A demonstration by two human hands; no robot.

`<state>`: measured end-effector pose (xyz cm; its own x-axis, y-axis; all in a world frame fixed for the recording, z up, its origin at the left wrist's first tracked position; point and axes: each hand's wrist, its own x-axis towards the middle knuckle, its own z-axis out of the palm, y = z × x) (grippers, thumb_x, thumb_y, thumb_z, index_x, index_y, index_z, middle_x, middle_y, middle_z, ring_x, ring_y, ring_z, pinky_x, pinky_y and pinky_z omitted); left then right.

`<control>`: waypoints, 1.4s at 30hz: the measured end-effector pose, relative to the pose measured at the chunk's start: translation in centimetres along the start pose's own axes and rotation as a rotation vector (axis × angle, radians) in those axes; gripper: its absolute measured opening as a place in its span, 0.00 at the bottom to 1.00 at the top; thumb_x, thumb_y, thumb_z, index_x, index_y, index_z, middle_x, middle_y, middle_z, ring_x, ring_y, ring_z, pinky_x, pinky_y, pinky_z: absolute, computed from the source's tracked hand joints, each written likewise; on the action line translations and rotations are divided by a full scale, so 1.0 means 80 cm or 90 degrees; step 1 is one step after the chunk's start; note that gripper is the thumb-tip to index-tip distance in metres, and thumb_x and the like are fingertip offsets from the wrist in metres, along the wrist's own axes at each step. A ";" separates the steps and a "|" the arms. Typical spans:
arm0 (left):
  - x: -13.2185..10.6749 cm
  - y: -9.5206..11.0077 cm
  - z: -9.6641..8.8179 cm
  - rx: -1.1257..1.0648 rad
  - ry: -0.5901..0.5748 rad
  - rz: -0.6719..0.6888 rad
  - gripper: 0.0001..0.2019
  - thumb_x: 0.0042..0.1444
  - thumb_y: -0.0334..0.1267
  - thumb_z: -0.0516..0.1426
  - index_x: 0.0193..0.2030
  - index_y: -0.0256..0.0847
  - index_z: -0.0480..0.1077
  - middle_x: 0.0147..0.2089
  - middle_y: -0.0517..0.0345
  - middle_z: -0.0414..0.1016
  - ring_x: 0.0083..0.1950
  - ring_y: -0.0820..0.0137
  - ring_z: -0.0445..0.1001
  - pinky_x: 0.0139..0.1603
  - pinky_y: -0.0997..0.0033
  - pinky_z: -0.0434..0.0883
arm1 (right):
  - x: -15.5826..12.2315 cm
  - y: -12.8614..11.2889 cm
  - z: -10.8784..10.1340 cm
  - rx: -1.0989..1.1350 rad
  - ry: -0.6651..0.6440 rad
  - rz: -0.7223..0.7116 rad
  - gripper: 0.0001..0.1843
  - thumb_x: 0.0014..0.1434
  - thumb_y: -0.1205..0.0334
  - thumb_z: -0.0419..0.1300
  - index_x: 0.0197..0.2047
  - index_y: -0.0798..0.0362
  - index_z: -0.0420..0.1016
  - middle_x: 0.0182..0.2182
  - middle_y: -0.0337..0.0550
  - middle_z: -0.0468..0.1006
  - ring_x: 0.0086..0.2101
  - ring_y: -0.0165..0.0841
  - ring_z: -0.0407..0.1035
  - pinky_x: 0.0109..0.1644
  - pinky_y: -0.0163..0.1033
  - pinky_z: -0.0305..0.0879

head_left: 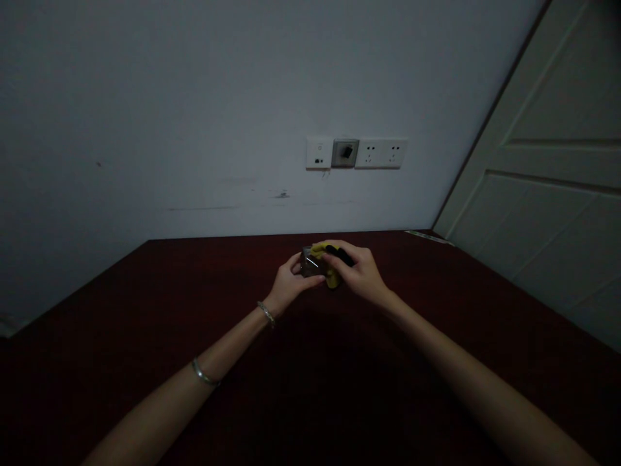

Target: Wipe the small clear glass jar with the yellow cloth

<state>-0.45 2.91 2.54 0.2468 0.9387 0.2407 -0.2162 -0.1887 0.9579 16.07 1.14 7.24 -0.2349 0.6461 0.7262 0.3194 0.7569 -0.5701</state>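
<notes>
My left hand grips a small transparent glass object, likely a cup or jar, above the middle of the dark red table. My right hand is shut on a yellow cloth and presses it against the glass from the right. A dark patch lies along the cloth under my right fingers, and I cannot tell what it is. My fingers hide much of the glass.
Two thin metal bangles circle my left forearm. A white wall with a socket panel stands behind the table. A pale panelled door stands at the right, and a thin strip of paper lies on the far table edge.
</notes>
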 end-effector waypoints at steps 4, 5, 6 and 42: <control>-0.002 0.003 -0.005 -0.011 0.009 -0.019 0.32 0.38 0.34 0.68 0.53 0.35 0.65 0.43 0.50 0.76 0.38 0.66 0.77 0.41 0.60 0.77 | -0.001 -0.004 -0.001 0.005 -0.008 -0.005 0.12 0.58 0.61 0.58 0.45 0.48 0.76 0.41 0.40 0.80 0.41 0.34 0.74 0.48 0.40 0.69; -0.003 0.004 -0.005 -0.014 0.003 -0.021 0.32 0.38 0.34 0.68 0.53 0.35 0.65 0.42 0.50 0.76 0.39 0.65 0.77 0.41 0.60 0.77 | 0.000 -0.003 -0.003 0.005 0.017 0.007 0.12 0.58 0.60 0.58 0.45 0.49 0.76 0.40 0.40 0.80 0.40 0.34 0.74 0.46 0.40 0.70; -0.004 0.005 -0.004 -0.019 -0.007 -0.021 0.33 0.38 0.34 0.68 0.53 0.35 0.64 0.43 0.49 0.76 0.39 0.65 0.76 0.40 0.60 0.77 | 0.001 0.000 -0.004 0.003 0.049 0.021 0.11 0.58 0.59 0.58 0.44 0.49 0.76 0.39 0.40 0.81 0.39 0.34 0.75 0.45 0.40 0.70; -0.011 0.024 0.011 -0.022 0.023 -0.021 0.28 0.43 0.39 0.66 0.51 0.34 0.65 0.41 0.49 0.76 0.30 0.69 0.78 0.34 0.67 0.77 | 0.004 -0.019 -0.008 -0.010 0.011 -0.037 0.12 0.57 0.62 0.59 0.45 0.49 0.76 0.41 0.40 0.80 0.42 0.35 0.74 0.49 0.40 0.69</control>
<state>-0.28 1.50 4.29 0.2204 0.9543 0.2019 -0.2414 -0.1472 0.9592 16.13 0.15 8.56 -0.2371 0.5997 0.7643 0.3206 0.7910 -0.5211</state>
